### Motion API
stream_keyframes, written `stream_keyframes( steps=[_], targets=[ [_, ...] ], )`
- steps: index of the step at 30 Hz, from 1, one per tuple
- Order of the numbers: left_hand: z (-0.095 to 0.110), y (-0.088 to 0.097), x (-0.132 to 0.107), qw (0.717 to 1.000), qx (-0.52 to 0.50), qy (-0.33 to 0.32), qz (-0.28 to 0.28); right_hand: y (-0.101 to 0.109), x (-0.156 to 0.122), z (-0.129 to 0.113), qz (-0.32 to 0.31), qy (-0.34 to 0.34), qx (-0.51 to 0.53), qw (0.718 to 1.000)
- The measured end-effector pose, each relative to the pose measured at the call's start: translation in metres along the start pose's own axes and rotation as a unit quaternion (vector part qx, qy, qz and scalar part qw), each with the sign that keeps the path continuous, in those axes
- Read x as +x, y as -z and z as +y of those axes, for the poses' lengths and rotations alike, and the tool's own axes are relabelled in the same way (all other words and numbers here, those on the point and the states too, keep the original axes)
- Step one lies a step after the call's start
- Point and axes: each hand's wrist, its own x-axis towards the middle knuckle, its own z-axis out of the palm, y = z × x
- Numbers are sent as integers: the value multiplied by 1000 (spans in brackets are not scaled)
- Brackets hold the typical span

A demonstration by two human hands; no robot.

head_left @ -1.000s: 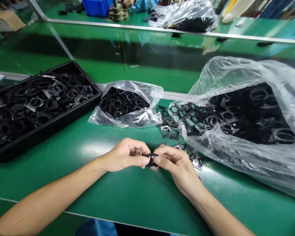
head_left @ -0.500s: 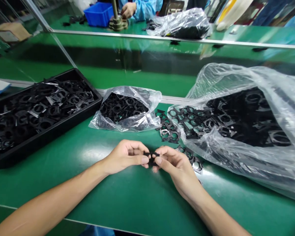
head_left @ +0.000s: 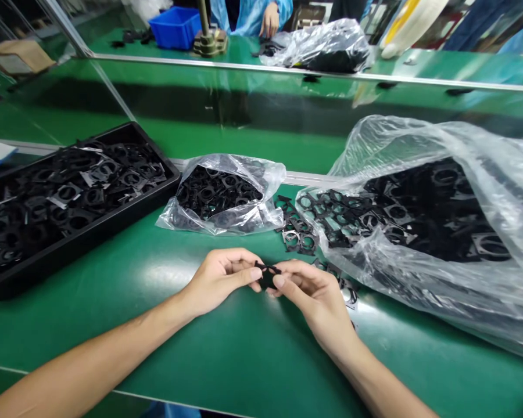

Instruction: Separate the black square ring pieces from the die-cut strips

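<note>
Both hands meet low over the green table (head_left: 226, 360), pinching one small black plastic part (head_left: 268, 274) between them. My left hand (head_left: 220, 278) grips its left end with thumb and curled fingers. My right hand (head_left: 311, 293) pinches its right end. Loose black ring-shaped parts (head_left: 298, 235) lie just beyond my right hand, spilled from the mouth of a big clear bag of the same parts (head_left: 436, 226).
A black tray (head_left: 91, 235) heaped with black parts stands at the left. A smaller clear bag of parts (head_left: 226, 194) lies in the middle. Beyond a metal rail, another person in a blue sleeve (head_left: 268, 14) works near a blue bin (head_left: 176, 26) and another bag (head_left: 326, 43).
My hands have stayed together on the black part, turning it slightly. The view tilted up a little. The other person's hand at the far side moved to the right.
</note>
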Motion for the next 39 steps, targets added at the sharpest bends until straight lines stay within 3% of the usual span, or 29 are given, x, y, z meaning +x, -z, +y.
stream_keyframes(
  steps=[9, 12, 17, 19, 23, 27, 34, 39],
  targets=[
    [-1, 0, -4, 999, 36, -19, -18, -1, 2, -2, 10, -18, 0, 1000],
    [-1, 0, -5, 997, 67, -41, -6, -1, 0, 0, 4, 11, -20, 1000],
    [-6, 1, -7, 972, 182, -141, 50, 1, -2, 2, 37, 172, -165, 971],
    [-5, 1, -9, 956, 217, -189, 62, 3, -3, 2, 38, 206, -192, 959],
    [-4, 1, -10, 921, 264, -280, 56, 3, -7, 3, 34, 215, -174, 960],
    [-4, 2, -9, 900, 295, -317, 54, -1, -9, 3, 39, 203, -167, 964],
    [-5, 1, -11, 904, 289, -312, 50, -1, -8, 1, 35, 221, -185, 957],
    [-8, 1, -10, 934, 282, -217, 15, 2, -8, -1, 19, 194, -226, 955]
  ],
)
